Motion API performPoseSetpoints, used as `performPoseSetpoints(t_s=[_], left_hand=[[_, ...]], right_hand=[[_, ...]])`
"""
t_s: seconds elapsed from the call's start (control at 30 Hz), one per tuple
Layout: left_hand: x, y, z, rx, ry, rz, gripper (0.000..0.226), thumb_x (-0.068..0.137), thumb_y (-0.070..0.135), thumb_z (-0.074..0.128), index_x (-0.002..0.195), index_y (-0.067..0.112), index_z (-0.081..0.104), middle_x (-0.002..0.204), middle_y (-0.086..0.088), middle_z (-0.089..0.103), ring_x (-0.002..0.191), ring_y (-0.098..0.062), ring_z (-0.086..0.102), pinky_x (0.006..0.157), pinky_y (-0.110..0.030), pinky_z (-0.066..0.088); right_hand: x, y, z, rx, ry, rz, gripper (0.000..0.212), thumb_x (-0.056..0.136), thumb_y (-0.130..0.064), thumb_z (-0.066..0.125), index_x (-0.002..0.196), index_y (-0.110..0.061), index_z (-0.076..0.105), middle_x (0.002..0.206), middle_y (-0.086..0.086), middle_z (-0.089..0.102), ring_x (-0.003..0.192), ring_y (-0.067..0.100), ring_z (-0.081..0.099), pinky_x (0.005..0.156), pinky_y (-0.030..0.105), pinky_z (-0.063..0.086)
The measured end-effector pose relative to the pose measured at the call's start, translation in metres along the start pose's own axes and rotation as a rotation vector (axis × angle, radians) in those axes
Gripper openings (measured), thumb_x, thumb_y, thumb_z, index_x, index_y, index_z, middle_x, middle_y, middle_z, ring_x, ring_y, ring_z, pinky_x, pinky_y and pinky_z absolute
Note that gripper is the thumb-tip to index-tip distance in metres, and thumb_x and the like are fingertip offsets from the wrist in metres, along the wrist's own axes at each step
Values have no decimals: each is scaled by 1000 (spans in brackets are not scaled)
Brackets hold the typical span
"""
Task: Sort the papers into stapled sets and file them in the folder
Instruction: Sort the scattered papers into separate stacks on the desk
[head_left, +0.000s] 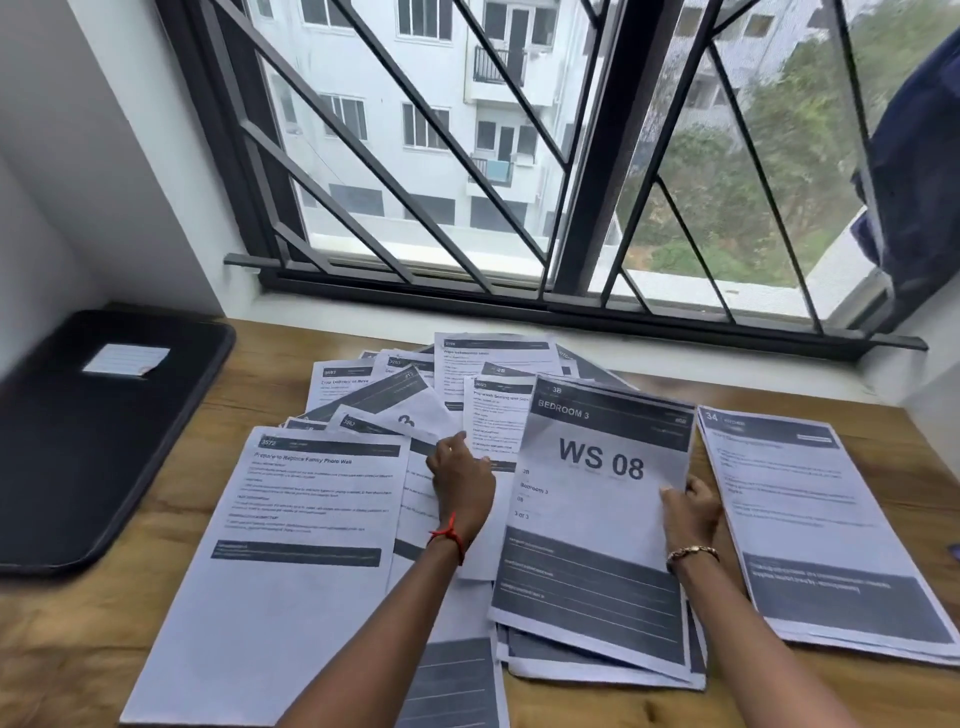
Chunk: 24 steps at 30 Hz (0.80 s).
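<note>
Right grip (691, 509) pinches WS 08 sheet (597, 525); left grip (460, 483) rests on papers (322, 499), hold unclear.

Wooden table (78, 649): papers (291, 519) spread across middle, black folder (78, 441) left.

Folder (78, 457): left side was cut off by frame edge.
Rear papers (493, 358): were mostly covered by overlapping sheets.
Small print (311, 499): was too blurred to read.
Right hand (691, 512): fingers were hidden behind WS 08 sheet (597, 519).
</note>
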<state>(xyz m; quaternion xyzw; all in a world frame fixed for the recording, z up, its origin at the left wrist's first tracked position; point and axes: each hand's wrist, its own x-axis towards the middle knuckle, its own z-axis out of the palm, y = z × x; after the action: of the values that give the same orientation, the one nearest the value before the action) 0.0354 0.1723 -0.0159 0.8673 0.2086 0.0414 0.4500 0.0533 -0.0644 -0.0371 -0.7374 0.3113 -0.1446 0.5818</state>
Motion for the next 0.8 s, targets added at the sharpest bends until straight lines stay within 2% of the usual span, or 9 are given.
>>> performPoseSetpoints(t_s=[0.03, 0.1, 0.17, 0.23, 0.33, 0.47, 0.57, 0.67, 0.8], left_hand=[[1, -2, -1, 47, -1, -41, 44, 92, 12, 52, 133, 2, 41, 134, -17, 44, 125, -32, 34, 99, -36, 35], [5, -8, 1, 63, -33, -69, 39, 90, 12, 55, 125, 0, 45, 127, -18, 50, 119, -34, 42, 94, -39, 40], [6, -12, 2, 24, -53, -51, 33, 86, 9, 59, 117, 0, 50, 119, -17, 57, 111, -34, 52, 89, -40, 48], [6, -14, 0, 2, -53, -34, 32, 84, 6, 60, 115, 2, 54, 115, -17, 61, 104, -34, 58, 86, -42, 51], [6, -9, -13, -25, 8, -10, 26, 85, 0, 55, 110, 0, 61, 107, -18, 66, 95, -36, 62, 79, -39, 53], [18, -8, -49, 16, 59, -53, 17, 80, -4, 48, 85, -3, 64, 87, -26, 64, 83, -43, 59, 59, -32, 38], [35, -29, -83, 55, 67, -127, 20, 78, -3, 48, 88, 1, 65, 86, -23, 64, 84, -41, 59, 61, -32, 38], [44, -58, -119, 118, 100, -228, 20, 78, 3, 51, 95, 4, 64, 90, -20, 64, 86, -41, 59, 69, -36, 46], [43, -88, -158, 277, 173, -382, 31, 86, 9, 51, 114, 1, 58, 116, -28, 57, 105, -46, 53, 87, -44, 44]], right_hand=[[2, 1, -5, -14, 10, -1, 24, 79, 10, 50, 98, 6, 64, 90, 8, 59, 80, 21, 53, 45, 13, 42], [4, 4, -12, -38, 19, 7, 25, 79, 10, 50, 97, 0, 64, 88, 7, 57, 78, 21, 51, 49, 17, 40], [4, 7, -16, -61, 29, 21, 23, 78, 10, 50, 95, 4, 65, 86, 7, 57, 77, 21, 50, 55, 18, 40], [2, 9, -16, -87, 37, 15, 24, 79, 10, 50, 98, 8, 64, 87, 7, 57, 78, 21, 50, 66, 26, 39], [-1, 7, -13, -87, 61, 8, 26, 79, 9, 51, 100, 7, 65, 92, 9, 60, 81, 21, 53, 71, 28, 39], [0, 7, -11, -83, 78, 17, 25, 78, 7, 51, 99, 6, 65, 91, 9, 61, 81, 22, 55, 71, 28, 40], [-2, 7, -9, -69, 95, 32, 26, 78, 6, 52, 99, 4, 66, 90, 9, 62, 81, 22, 55, 71, 28, 41], [-3, 8, -7, -59, 108, 39, 26, 78, 5, 52, 100, 4, 66, 92, 11, 64, 81, 21, 55, 72, 28, 41], [-7, 5, -5, -47, 122, 37, 28, 78, 6, 50, 101, 4, 65, 99, 18, 67, 82, 22, 56, 73, 28, 42]])
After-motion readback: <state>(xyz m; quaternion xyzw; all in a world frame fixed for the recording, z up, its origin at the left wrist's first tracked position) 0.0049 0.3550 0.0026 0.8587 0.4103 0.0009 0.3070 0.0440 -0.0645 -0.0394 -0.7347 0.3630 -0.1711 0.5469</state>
